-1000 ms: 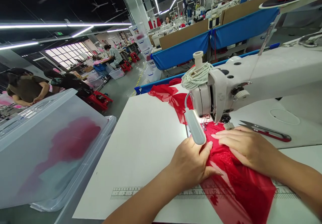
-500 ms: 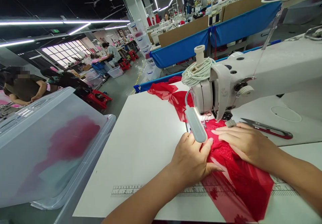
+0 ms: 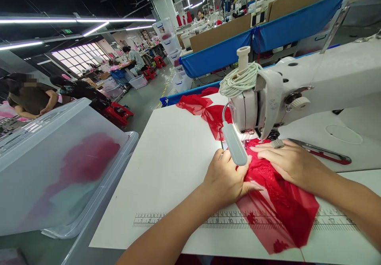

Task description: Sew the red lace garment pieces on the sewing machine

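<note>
Red sheer fabric with lace [image 3: 285,201] lies under the sewing machine head [image 3: 253,106] and spreads toward me over the white table. My left hand [image 3: 228,175] rests on the fabric's left edge with its thumb stretched out, apart from the fingers. A grey lamp [image 3: 235,144] covers part of its fingertips. Flat on the lace, just right of the needle area, lies my right hand [image 3: 290,162], its fingers extended. The machine's foot and needle are mostly hidden. More red fabric [image 3: 216,118] lies behind the machine head.
Thread snips [image 3: 324,152] with a red part lie right of my right hand. A printed ruler [image 3: 220,220] runs along the table's front. A translucent bin [image 3: 68,169] stands at the left. Blue cloth troughs [image 3: 217,56] hang beyond the table. Seated people work farther back.
The red fabric's near end has slid away from me toward the machine, relative to the ruler. Both hands stay on it in nearly the same pose. The camera view has shifted slightly.
</note>
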`<action>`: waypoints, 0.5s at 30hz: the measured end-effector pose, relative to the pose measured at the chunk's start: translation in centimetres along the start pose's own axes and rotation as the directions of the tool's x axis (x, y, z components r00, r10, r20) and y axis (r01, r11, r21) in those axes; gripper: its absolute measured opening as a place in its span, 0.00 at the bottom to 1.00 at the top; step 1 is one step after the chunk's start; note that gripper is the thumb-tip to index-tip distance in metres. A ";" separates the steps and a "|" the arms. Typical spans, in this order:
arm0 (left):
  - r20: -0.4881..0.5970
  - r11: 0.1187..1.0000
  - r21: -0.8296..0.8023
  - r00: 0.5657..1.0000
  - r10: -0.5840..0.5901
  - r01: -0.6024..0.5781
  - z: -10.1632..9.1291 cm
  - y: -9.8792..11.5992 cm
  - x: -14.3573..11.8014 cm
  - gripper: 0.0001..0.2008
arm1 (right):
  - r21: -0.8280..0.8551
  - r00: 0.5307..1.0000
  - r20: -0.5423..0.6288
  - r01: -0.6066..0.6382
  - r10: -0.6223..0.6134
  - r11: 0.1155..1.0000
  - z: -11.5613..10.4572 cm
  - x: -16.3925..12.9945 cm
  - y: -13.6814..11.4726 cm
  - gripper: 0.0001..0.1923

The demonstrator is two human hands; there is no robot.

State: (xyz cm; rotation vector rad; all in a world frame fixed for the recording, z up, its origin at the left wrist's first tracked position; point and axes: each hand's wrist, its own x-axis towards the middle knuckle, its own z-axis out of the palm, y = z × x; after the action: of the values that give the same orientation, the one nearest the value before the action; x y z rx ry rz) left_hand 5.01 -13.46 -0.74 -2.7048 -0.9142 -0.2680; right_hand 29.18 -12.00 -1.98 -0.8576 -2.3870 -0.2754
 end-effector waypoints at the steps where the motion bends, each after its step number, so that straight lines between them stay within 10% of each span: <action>1: 0.005 1.000 0.005 1.000 -0.003 0.003 0.0 -0.1 0.0 0.39 | 0.000 1.000 0.000 -0.022 0.022 1.000 0.1 0.0 0.0 0.20; 15: -0.029 0.993 -0.104 0.998 -0.057 0.054 0.1 -2.3 -0.4 0.24 | 0.048 1.000 0.012 -0.021 0.021 0.999 0.6 0.5 0.6 0.19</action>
State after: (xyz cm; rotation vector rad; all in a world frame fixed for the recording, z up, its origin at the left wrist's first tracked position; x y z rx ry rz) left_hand 3.30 -11.92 -0.53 -2.7629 -0.9932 -0.3793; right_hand 28.99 -11.10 -2.16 -0.8637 -2.3836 -0.2042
